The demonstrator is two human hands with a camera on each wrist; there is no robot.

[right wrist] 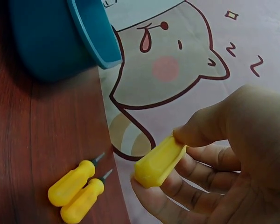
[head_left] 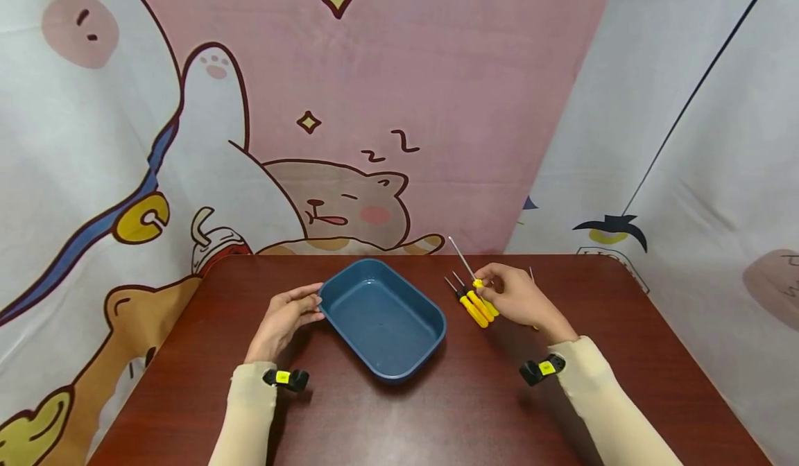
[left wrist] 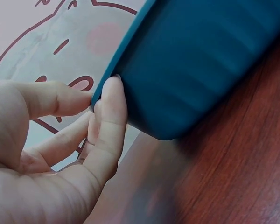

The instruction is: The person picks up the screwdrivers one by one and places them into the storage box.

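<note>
Yellow-handled screwdriver [right wrist: 159,160]: pinched in your right hand [head_left: 521,299], shaft pointing away | blue tray [head_left: 382,317]: lies to its left, rim touched by your left hand [head_left: 284,320] with relaxed fingers | right hand nearer.

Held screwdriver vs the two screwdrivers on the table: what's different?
The held screwdriver is pinched in the right hand and raised off the table; the two loose screwdrivers lie flat side by side, untouched. In the head view the held one's shaft looks longer than the loose pair's. In the wrist view its handle shows flat facets, theirs look rounded. All have yellow handles.
</note>
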